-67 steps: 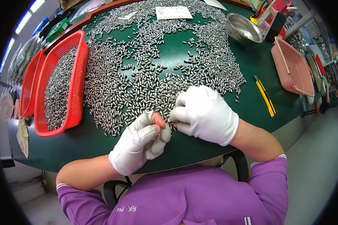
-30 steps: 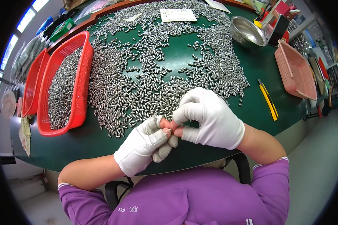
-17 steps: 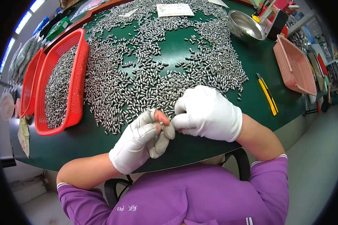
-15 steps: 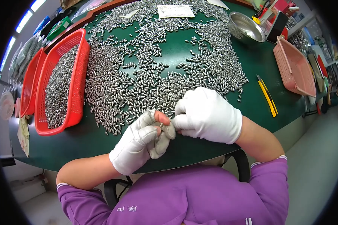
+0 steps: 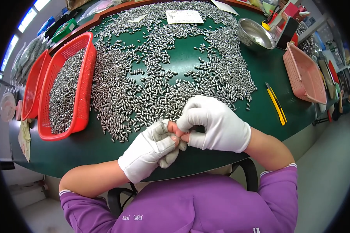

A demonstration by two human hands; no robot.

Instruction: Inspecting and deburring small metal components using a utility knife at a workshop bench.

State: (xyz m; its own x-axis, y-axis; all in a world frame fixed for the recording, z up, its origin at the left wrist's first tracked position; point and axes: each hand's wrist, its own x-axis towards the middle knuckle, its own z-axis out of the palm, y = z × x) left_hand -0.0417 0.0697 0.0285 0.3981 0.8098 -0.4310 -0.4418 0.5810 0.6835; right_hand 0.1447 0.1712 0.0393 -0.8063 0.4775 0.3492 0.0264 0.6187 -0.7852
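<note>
My left hand and my right hand meet at the near side of the table, both in white gloves with some bare fingertips. Thumb and fingers of each are pinched together, tip against tip. Whatever they pinch is hidden between the fingertips or too small to make out. Just beyond them spreads a wide layer of small silvery metal parts, bullet-shaped and loose on the green table.
At the left, a red plastic basket holds more such parts, with another red basket beside it. A yellow utility knife, a pink basket and a steel bowl lie to the right. A paper sheet rests on the parts.
My right hand has turned, and its thumb and fingertips now meet the left fingertips. My left hand has shifted slightly to the right. The view has moved a little.
</note>
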